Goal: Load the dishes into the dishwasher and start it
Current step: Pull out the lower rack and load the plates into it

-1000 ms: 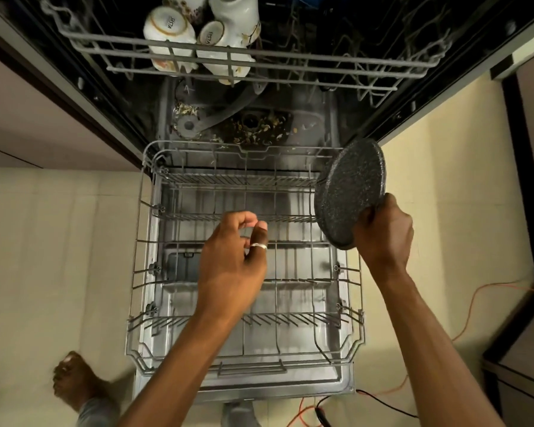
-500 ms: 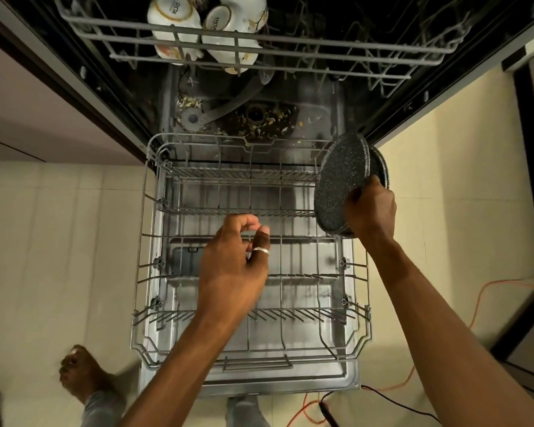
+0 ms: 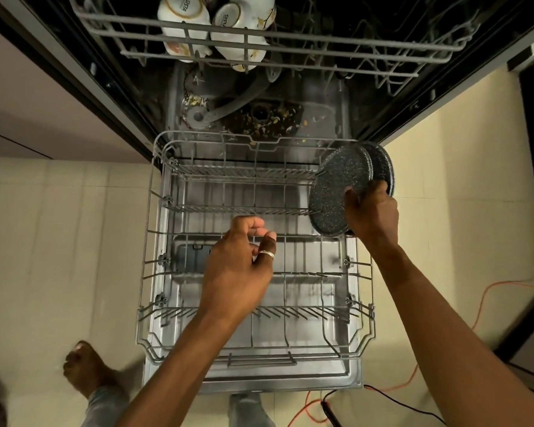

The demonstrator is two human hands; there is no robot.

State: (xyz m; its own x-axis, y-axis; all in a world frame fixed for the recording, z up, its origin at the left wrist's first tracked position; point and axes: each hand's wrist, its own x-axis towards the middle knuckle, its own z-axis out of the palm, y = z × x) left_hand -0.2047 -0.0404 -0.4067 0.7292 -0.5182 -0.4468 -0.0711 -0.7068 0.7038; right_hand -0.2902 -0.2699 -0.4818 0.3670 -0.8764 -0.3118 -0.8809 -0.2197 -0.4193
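Observation:
The grey wire lower rack (image 3: 154,272) is pulled out over the open dishwasher door and holds no dishes. My right hand (image 3: 372,211) grips two dark speckled plates (image 3: 336,186), held on edge at the rack's far right corner, one just behind the other. My left hand (image 3: 238,272), with a ring on one finger, hovers over the middle of the rack with fingers loosely curled and nothing in it. In the upper rack (image 3: 290,41) sit white cups (image 3: 185,13), mouths down.
Food scraps lie around the spray arm (image 3: 228,106) on the tub floor. Orange and black cables (image 3: 392,392) run across the floor at the right of the door. My bare foot (image 3: 87,368) stands left of the door. Cabinet fronts flank the dishwasher.
My right hand has carried the plates down and left to the rack's far right corner, and a second plate now shows behind the first. My left hand has stayed over the rack's middle.

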